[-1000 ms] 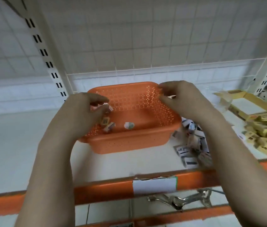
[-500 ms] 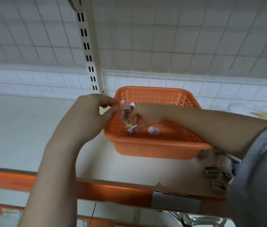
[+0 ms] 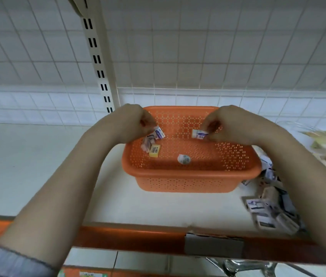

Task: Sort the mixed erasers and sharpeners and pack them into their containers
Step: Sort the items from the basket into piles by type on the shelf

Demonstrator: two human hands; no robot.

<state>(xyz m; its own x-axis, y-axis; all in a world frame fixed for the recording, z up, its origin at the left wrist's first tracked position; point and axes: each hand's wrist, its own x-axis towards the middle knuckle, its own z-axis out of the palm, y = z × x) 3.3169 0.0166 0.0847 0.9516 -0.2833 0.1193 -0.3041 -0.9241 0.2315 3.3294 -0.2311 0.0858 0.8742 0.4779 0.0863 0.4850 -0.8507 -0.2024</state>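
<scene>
Both hands reach over the orange basket [image 3: 190, 176] on the white shelf [image 3: 38, 166]. The left hand [image 3: 126, 124] curls its fingers round a few small packets [image 3: 159, 133], partly hidden behind them. The right hand [image 3: 230, 122] pinches one white eraser [image 3: 199, 134]. A yellow eraser [image 3: 155, 150] and a round white piece [image 3: 183, 158] lie inside the basket. A blurred pile of packets [image 3: 270, 208] sits right of it, cut off by the right forearm.

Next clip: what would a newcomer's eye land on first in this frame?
The orange basket at the middle of the white shelf, with both hands over it. The left hand grips small packets at its left wall, and the right hand pinches a white packet. A heap of packets lies to its right.
</scene>
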